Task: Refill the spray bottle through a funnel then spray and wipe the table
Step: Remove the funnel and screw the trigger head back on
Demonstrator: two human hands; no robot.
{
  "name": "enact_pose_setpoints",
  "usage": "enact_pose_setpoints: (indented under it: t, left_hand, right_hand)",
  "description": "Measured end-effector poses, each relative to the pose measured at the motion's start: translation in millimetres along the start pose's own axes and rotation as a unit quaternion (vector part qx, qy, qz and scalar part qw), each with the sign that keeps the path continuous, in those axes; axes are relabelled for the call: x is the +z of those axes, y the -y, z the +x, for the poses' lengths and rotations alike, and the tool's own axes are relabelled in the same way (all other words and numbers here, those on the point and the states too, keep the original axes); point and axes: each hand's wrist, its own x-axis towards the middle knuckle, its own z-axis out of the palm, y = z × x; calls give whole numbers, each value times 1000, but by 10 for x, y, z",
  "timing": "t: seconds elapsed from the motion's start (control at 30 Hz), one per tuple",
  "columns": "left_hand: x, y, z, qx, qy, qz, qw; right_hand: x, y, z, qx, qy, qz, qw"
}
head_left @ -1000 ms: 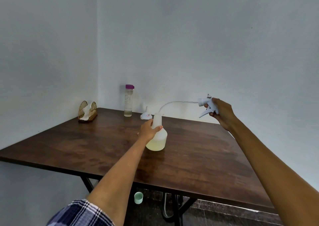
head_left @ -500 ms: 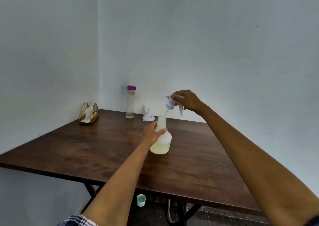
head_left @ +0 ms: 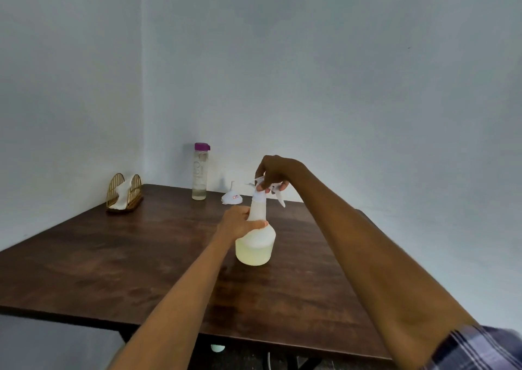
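A translucent white spray bottle with pale yellowish liquid in its base stands near the middle of the dark wooden table. My left hand grips its neck. My right hand holds the white trigger spray head from above, and the head sits on the bottle's mouth. A white funnel lies upside down on the table just behind the bottle.
A clear water bottle with a purple cap stands at the back near the wall corner. A gold wire napkin holder with white tissue sits at the back left. A small pale cup lies on the floor under the table.
My right hand swung the spray head with its tube from the right over to the bottle, fed the tube in and lowered the head onto the neck. My left hand kept its grip.
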Motion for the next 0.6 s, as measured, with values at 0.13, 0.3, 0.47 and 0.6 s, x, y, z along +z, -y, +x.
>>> enact_pose_setpoints:
  t: [0.13,0.3,0.47,0.6]
  left_hand:
    - [-6,62,43,1,1,-13,1000]
    - [-7,102,118,-10,8,-24,1000]
    - [-59,82,88,-11,25,-33,999]
    - [-80,80,86,-8,24,-26,999]
  right_hand:
    - [42,25,65,7,21,-96,995]
    - [70,104,220,27,48,-166,985]
    - [85,221,268,46,72,-187,979]
    - [67,210,248,84,110,-110,984]
